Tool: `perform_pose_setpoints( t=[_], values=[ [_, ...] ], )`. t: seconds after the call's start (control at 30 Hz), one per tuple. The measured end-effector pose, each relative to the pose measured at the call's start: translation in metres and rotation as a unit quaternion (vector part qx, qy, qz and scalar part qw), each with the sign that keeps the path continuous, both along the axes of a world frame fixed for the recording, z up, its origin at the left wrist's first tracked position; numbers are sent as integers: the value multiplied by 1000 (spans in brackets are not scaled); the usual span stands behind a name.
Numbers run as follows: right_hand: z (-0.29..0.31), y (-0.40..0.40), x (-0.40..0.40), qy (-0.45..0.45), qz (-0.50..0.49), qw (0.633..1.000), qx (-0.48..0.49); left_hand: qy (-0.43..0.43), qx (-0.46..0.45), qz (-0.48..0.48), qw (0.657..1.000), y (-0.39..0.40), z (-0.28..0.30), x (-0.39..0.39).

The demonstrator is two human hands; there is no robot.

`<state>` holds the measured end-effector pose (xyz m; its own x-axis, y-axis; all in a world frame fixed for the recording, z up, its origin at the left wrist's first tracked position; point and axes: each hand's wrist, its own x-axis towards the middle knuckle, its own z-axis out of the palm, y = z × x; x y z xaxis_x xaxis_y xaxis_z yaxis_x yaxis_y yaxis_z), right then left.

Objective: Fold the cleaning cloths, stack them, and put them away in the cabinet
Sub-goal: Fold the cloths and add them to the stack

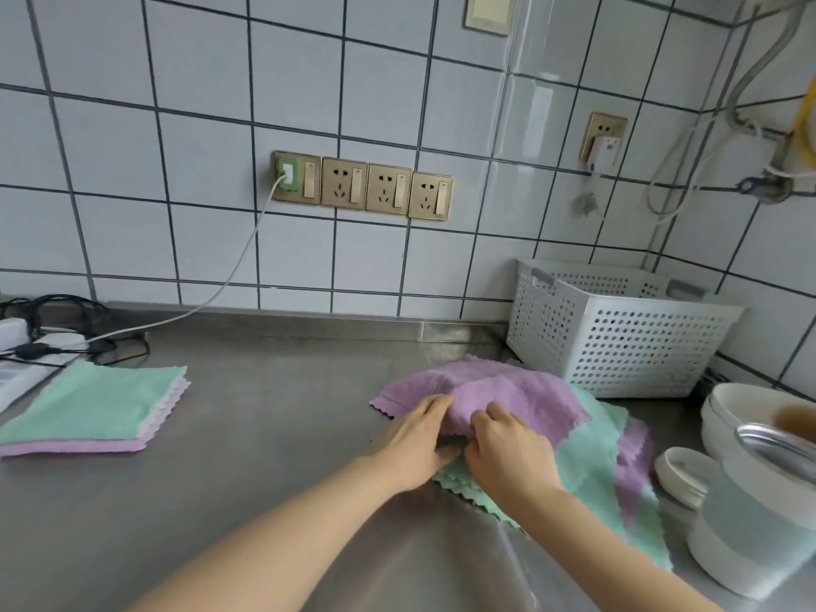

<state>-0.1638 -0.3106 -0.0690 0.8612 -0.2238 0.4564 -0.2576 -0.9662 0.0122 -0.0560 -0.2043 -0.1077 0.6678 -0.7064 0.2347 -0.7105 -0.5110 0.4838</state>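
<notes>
Purple cloth (508, 390) edge pinched by both hands' fingers (435, 406); bare steel counter (273, 413) leftward.

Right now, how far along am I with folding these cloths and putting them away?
Partly done. A folded stack of green and purple cloths already sits at the left of the steel counter. Your left hand and right hand are gripping the purple cloth atop the unfolded pile. That pile remains to be folded; nothing is in a cabinet yet.
</notes>
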Motion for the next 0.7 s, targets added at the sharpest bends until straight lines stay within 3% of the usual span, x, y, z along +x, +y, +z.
perform_pose_setpoints(
  t=[0.23, 0.33, 0.43, 0.57, 0.7],
  values=[
    [77, -1, -27, -187, 48, 981, -35, -2, -155, 105, 982, -14, 15, 16],
    [90, -16, -31, -170, 21, 985, 11, 18, -207, 153, 966, 7, 32, 27],
    [94, -32, -25, -141, 2, 986, 90, -22, -214, 145, 966, 42, 58, 37],
    [107, -25, -16, -173, 41, 969, 174, -59, -201, 112, 971, 102, 98, 43],
    [134, 5, -18, -199, 104, 941, 253, -15, -204, 69, 976, 167, 138, 31]
  ],
)
